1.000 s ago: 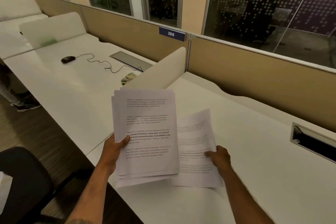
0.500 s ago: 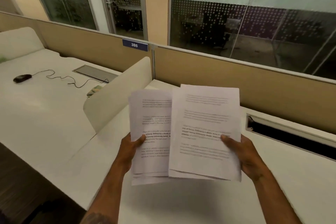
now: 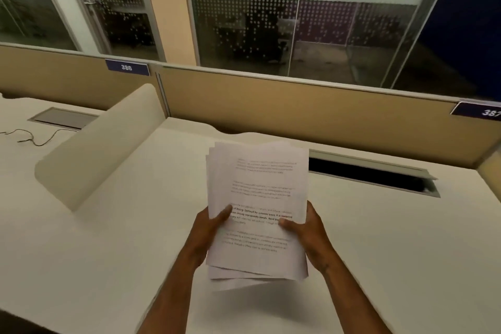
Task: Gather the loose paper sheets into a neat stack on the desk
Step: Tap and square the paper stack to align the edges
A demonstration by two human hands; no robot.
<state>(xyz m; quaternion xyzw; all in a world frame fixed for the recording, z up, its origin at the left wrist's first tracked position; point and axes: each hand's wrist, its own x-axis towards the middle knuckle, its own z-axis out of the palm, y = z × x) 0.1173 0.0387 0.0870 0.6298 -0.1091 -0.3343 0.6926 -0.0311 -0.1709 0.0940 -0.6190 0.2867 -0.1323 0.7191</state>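
A bundle of white printed paper sheets (image 3: 260,190) is held up above the white desk (image 3: 393,238), tilted toward me. Its edges are uneven, with lower sheets sticking out at the bottom and left. My left hand (image 3: 208,230) grips the bundle's left edge with the thumb on the top page. My right hand (image 3: 306,228) grips the right edge, thumb lying across the printed text. No loose sheets show on the desk surface.
A beige curved divider (image 3: 103,149) stands at the left between this desk and the neighbouring one. An open cable slot (image 3: 371,176) runs along the back right. A tan partition (image 3: 298,106) with number tags closes the back. A cable (image 3: 35,138) lies on the left desk.
The sheets in my right hand have slid over those in my left, forming one bundle held by both hands. The view has turned to the right.
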